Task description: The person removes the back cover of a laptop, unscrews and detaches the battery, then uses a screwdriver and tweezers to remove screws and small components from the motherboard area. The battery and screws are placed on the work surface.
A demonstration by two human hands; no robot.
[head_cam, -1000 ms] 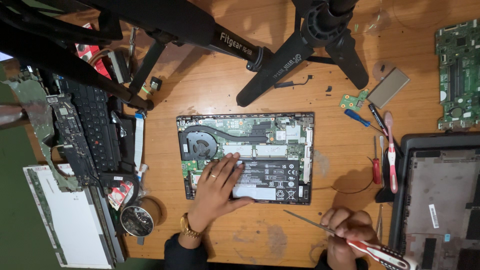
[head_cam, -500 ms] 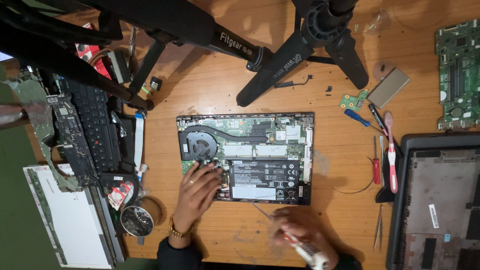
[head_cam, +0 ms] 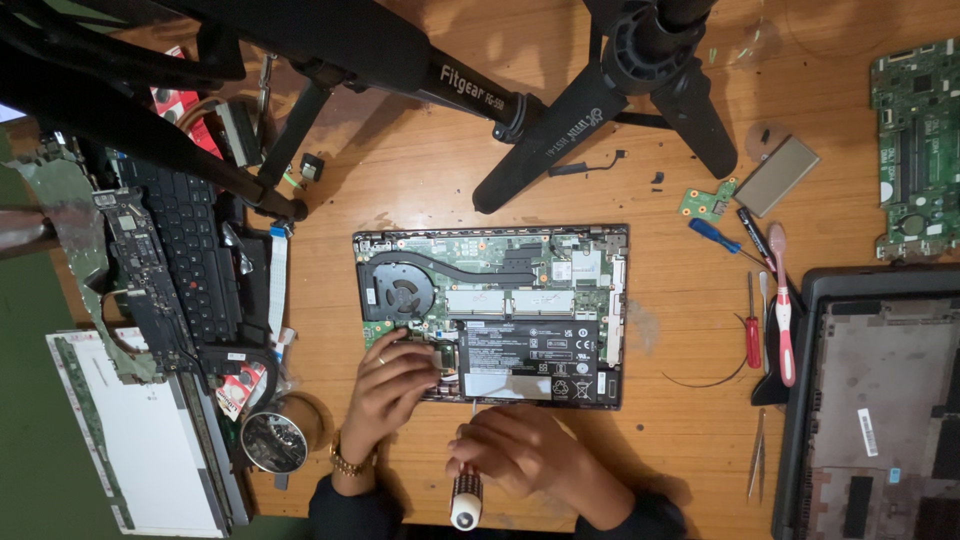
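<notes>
Screwdriver brought to the open laptop's lower edge.
Your right hand (head_cam: 520,450), earlier lower right, now closes around the screwdriver (head_cam: 466,497) at the laptop (head_cam: 490,315), frame centre; left hand (head_cam: 395,385) rests fingers curled on its lower-left corner.

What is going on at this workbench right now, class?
A person is working on an opened laptop lying with its insides exposed on a wooden table. The left hand rests on its lower left corner, beside the black battery. The right hand grips a screwdriver upright at the laptop's near edge. More screwdrivers, circuit boards and a detached keyboard lie around.
</notes>
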